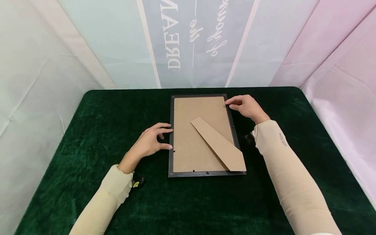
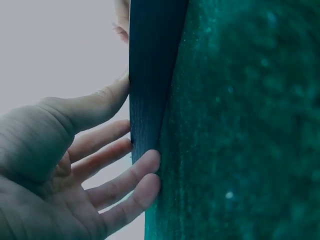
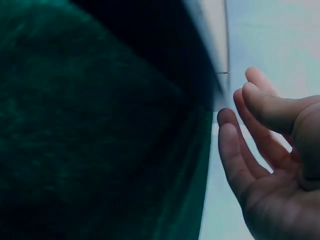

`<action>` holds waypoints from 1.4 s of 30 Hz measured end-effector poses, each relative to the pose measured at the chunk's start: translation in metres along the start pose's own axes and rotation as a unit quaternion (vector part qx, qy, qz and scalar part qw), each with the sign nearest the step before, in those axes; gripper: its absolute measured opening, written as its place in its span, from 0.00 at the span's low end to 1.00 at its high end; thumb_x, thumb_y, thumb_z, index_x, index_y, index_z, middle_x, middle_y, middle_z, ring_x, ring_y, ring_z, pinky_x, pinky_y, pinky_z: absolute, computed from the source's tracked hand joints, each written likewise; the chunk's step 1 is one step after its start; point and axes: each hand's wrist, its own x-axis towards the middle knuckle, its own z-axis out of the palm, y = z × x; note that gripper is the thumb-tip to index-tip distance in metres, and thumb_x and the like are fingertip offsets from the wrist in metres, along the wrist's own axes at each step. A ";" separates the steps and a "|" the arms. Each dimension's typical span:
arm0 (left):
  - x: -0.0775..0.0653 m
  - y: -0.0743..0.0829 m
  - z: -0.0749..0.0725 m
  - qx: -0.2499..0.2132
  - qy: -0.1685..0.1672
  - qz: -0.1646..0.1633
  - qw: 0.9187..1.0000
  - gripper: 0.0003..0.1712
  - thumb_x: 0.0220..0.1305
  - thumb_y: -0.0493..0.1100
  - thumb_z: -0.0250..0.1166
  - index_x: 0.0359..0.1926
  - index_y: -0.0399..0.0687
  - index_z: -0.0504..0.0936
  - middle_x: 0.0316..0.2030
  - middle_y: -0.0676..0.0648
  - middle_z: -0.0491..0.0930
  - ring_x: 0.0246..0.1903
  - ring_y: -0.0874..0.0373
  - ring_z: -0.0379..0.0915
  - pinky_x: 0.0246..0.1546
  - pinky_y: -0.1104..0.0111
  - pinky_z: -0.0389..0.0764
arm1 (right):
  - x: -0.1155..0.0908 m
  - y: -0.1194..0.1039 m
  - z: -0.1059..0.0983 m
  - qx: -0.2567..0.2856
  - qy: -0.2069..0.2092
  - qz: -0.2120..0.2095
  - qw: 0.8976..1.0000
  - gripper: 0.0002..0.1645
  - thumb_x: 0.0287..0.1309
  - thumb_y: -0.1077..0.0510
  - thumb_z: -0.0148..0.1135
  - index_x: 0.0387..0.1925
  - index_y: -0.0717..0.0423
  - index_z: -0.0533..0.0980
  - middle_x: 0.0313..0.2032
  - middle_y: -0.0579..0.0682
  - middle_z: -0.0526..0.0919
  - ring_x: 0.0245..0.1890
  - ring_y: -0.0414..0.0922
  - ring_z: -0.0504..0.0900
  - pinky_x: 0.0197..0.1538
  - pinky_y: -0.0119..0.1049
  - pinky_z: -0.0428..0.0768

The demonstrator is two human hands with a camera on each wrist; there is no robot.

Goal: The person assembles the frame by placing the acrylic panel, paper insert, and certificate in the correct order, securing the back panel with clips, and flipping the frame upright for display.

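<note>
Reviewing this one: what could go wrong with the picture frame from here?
The left grip touches the picture frame at its side with fingers and thumb extended, so a lift might slip.

The right grip is at the far end of the right side, the left near the middle of its own; lifting from such uneven spots could tilt the frame.

The easel stand lies slantwise, its wide end over the near right corner, where it may snag.

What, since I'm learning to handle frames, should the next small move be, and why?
Probably ease the bare right hand inward against the tan-backed, black-rimmed rectangular picture frame, to steady it: the bare left hand touches the left edge with thumb and fingers, but the right fingertips, at the upper right edge, show no clear grip.
</note>
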 end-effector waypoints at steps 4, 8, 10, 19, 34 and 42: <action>0.002 -0.004 0.000 -0.010 0.013 0.030 0.999 0.30 0.51 0.49 0.79 0.57 0.52 0.83 0.66 0.51 0.71 0.50 0.53 0.76 0.42 0.61 0.82 | 0.004 0.007 0.005 0.014 0.005 0.006 1.000 0.15 0.71 0.57 0.57 0.56 0.48 0.81 0.60 0.56 0.78 0.51 0.54 0.75 0.64 0.56 0.74; 0.004 -0.008 0.000 -0.022 0.016 0.083 0.996 0.22 0.52 0.46 0.78 0.49 0.50 0.86 0.60 0.49 0.76 0.58 0.50 0.72 0.57 0.53 0.77 | 0.006 0.009 0.009 0.032 0.010 0.009 0.999 0.16 0.70 0.57 0.59 0.56 0.49 0.81 0.60 0.57 0.78 0.53 0.54 0.76 0.65 0.56 0.73; 0.005 -0.009 0.001 -0.027 0.009 0.108 0.994 0.19 0.53 0.45 0.78 0.48 0.50 0.87 0.57 0.49 0.78 0.59 0.50 0.72 0.61 0.51 0.74 | 0.007 0.010 0.009 0.038 0.014 0.011 0.999 0.16 0.69 0.56 0.60 0.56 0.49 0.81 0.60 0.57 0.79 0.54 0.54 0.76 0.65 0.56 0.73; 0.006 -0.007 0.001 -0.040 -0.001 0.113 0.993 0.19 0.54 0.44 0.77 0.48 0.48 0.87 0.56 0.49 0.79 0.60 0.51 0.73 0.63 0.52 0.74 | 0.010 0.017 0.010 0.054 0.014 0.003 0.998 0.17 0.67 0.54 0.63 0.56 0.49 0.81 0.59 0.56 0.80 0.54 0.52 0.77 0.64 0.54 0.75; 0.004 -0.007 0.008 -0.037 0.010 0.046 0.998 0.27 0.50 0.48 0.79 0.53 0.50 0.85 0.61 0.50 0.78 0.62 0.52 0.74 0.64 0.53 0.74 | 0.016 -0.002 0.008 -0.049 0.000 0.024 0.999 0.14 0.59 0.51 0.71 0.48 0.46 0.85 0.53 0.55 0.84 0.53 0.52 0.80 0.57 0.52 0.79; 0.002 -0.007 0.006 -0.042 0.015 0.042 0.998 0.26 0.51 0.47 0.79 0.52 0.51 0.85 0.61 0.51 0.78 0.63 0.50 0.72 0.64 0.51 0.73 | 0.014 -0.004 0.012 -0.044 0.015 0.022 0.999 0.14 0.62 0.54 0.68 0.50 0.45 0.85 0.55 0.56 0.83 0.52 0.52 0.79 0.57 0.53 0.79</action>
